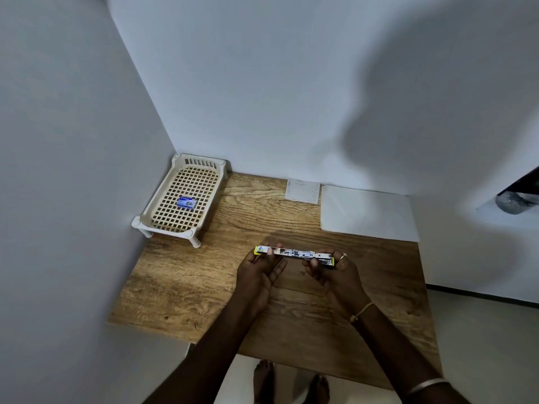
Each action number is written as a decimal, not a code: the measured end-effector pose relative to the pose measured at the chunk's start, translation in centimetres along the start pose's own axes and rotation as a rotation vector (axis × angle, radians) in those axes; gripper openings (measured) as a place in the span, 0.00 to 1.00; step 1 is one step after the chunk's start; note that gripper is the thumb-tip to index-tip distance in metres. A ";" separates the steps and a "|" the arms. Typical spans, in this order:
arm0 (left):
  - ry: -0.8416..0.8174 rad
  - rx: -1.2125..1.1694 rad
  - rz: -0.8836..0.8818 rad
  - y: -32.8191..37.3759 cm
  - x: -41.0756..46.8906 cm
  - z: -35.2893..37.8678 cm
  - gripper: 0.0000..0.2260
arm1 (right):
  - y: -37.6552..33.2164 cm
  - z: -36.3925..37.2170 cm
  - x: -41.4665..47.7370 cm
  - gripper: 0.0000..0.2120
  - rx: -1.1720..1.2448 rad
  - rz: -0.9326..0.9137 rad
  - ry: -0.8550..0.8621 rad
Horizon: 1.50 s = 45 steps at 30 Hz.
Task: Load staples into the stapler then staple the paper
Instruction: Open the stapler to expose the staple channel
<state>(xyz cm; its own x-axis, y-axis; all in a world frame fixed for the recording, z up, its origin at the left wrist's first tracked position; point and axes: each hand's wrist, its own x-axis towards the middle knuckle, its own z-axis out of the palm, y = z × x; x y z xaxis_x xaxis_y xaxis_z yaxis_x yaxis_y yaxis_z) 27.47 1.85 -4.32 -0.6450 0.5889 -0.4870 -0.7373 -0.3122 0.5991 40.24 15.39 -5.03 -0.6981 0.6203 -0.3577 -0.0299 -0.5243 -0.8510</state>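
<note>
A stapler (294, 253) with yellow ends is swung fully open into one long metal strip, held level above the wooden table (204, 287). My left hand (259, 272) grips its left end, thumb on top. My right hand (335, 272) grips its right end with curled fingers. A small blue box of staples (186, 202) lies in the cream lattice tray (163, 223) at the table's back left corner. A white stack of paper (367, 211) lies flat at the back right, with a smaller slip of paper (302, 191) to its left.
White walls close the table in on the left and at the back. A dark cylindrical object (516, 202) sits on a ledge at the far right. The table's front edge is near my bare feet (291, 380) on the pale floor.
</note>
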 end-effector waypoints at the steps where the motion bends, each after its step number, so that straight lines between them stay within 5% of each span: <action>1: 0.000 -0.023 -0.008 0.2 0.2 -0.3 0.06 | -0.3 0.0 0.2 0.18 -0.033 -0.005 -0.010; 4: 0.062 0.008 0.029 1.6 1.0 -1.0 0.10 | -1.6 -0.3 0.8 0.18 -0.148 -0.033 -0.047; 8: 0.167 0.456 0.078 4.5 2.1 -1.4 0.07 | -4.1 -0.5 2.0 0.10 -0.415 -0.111 -0.136; 14: -0.313 0.948 -0.208 6.9 2.5 1.9 0.15 | -7.2 1.0 4.1 0.09 -0.523 -0.142 -0.316; 18: -0.466 0.671 -0.418 7.1 2.6 4.1 0.19 | -8.7 2.4 5.4 0.14 -0.457 -0.090 -0.403; 25: -0.430 0.392 -0.379 6.4 2.3 5.5 0.12 | -10.2 3.6 6.2 0.26 -0.422 -0.063 -0.434; 33: -0.344 0.211 -0.280 5.1 1.4 5.6 0.10 | -9.9 5.0 4.5 0.11 -0.749 -0.469 -0.064; 45: -0.309 0.149 -0.197 3.6 0.3 5.7 0.06 | -10.9 7.3 4.0 0.14 -1.220 -0.630 -0.126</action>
<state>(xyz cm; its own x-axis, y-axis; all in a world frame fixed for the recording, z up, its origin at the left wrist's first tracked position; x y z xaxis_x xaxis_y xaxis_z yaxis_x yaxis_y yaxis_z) 25.76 5.17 1.25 -0.3866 0.8306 -0.4007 -0.7887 -0.0726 0.6104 32.60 19.30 5.59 -0.8624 0.4688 0.1911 0.2326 0.7022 -0.6729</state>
